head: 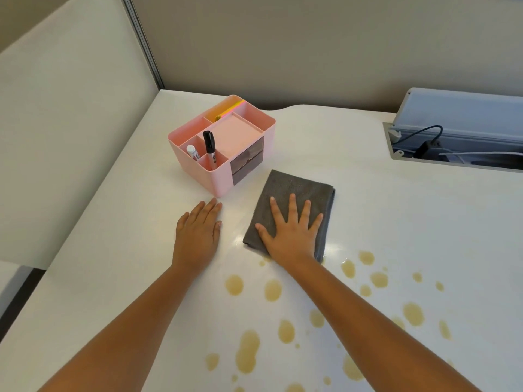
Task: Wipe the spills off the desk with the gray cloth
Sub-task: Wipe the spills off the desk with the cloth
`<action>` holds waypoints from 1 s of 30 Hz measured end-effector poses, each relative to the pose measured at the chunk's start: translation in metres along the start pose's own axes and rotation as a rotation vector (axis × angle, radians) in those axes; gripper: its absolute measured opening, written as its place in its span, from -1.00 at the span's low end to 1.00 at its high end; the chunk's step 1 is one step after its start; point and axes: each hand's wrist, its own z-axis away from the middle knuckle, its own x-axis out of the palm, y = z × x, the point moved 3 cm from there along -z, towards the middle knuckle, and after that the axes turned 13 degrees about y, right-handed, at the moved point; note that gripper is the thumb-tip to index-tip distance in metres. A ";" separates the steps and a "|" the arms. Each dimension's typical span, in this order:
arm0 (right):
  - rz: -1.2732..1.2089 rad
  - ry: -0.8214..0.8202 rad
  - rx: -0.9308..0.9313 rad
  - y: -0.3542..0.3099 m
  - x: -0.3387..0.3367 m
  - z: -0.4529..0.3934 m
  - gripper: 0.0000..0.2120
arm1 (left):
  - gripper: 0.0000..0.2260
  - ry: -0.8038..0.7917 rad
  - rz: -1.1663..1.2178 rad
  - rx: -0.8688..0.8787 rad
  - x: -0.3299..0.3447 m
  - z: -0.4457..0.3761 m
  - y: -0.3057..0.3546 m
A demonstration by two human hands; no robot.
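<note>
Tan spills (247, 350) dot the white desk (396, 210) close to the person; the gray cloth (294, 199) lies just past them, long side pointing away; the right hand (291, 236) presses flat on it, fingers spread; the left hand (198, 236) rests flat beside it, holding nothing; the wipe likely pulls back toward the person.

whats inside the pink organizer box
In the pink plastic organizer box: a black-capped marker, a white marker and yellow sticky notes. The smoky front drawers hide their contents.
</note>
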 end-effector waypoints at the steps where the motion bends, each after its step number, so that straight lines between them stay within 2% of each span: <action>1: 0.003 0.002 -0.025 0.005 -0.002 0.000 -0.34 | -0.57 0.003 0.000 0.000 -0.001 0.000 0.000; 8: 0.063 0.032 -0.082 0.085 -0.021 0.003 -0.44 | -0.51 0.020 0.018 -0.010 -0.003 0.002 0.001; 20: 0.097 -0.003 0.242 0.272 -0.072 0.055 -0.42 | -0.49 0.026 0.016 -0.007 -0.003 0.002 0.002; 24: 0.128 -0.001 0.302 0.283 -0.076 0.081 -0.37 | -0.52 0.049 0.016 -0.004 -0.003 0.002 0.004; 30: 0.185 -0.014 0.323 0.238 -0.058 0.085 -0.33 | -0.59 0.082 0.020 -0.005 -0.002 0.002 0.005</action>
